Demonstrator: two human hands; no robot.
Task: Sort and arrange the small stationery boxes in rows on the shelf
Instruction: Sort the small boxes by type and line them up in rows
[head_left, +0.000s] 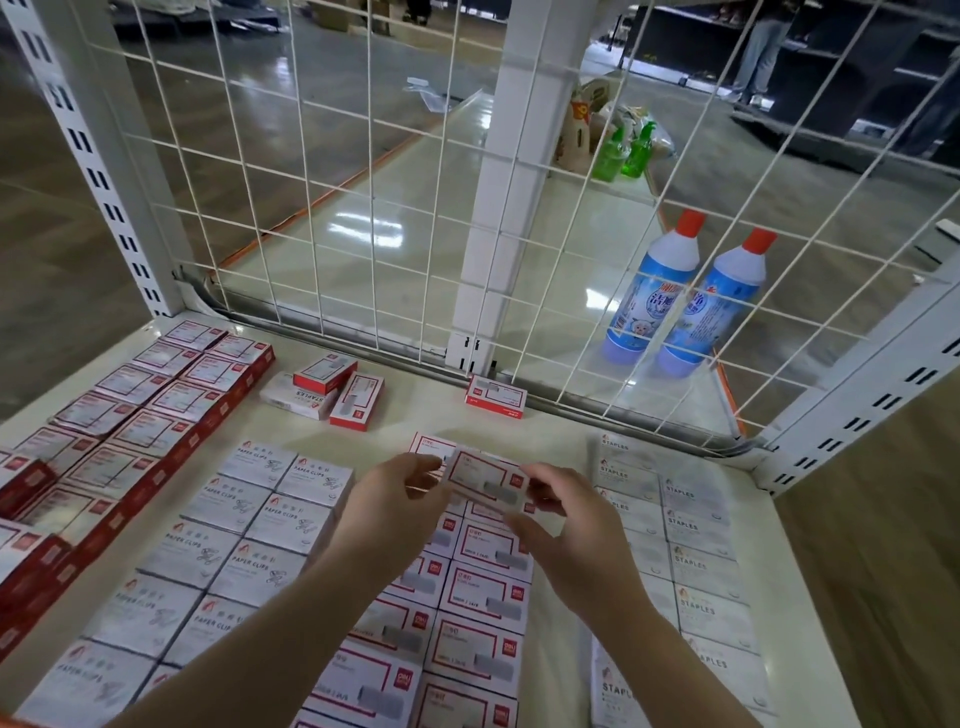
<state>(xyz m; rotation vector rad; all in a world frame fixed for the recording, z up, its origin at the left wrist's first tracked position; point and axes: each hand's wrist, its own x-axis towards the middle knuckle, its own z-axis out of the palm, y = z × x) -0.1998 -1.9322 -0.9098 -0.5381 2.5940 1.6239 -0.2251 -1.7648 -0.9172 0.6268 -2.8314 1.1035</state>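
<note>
Boxes cover most of the white shelf (550, 415) in rows. Both hands hold one red-framed staple box (485, 480) just above the far end of the middle red-framed rows (467, 597): left hand (395, 499) pinches its left edge, right hand (566, 525) grips its right edge, fingers curled round it. Box is tilted, label up, apart from the boxes below.

Left of the hands, two rows of white paper-clip boxes (249, 535), edges touching. Further left, red boxes (135, 415) run in two rows to the back corner, with more stacked at the left edge. Right side, two rows of white staples boxes (691, 561) near the shelf's right rim.

Open shelf surface lies behind the rows, up to the wire grid (363, 182). In it: a loose cluster of three boxes (332, 389), one lying on another, and a single red box (496, 397) just beside the grid's foot. A narrow bare strip runs between the middle rows and the staples rows.

Behind the grid, two blue bottles (680, 291) with red caps stand side by side.
</note>
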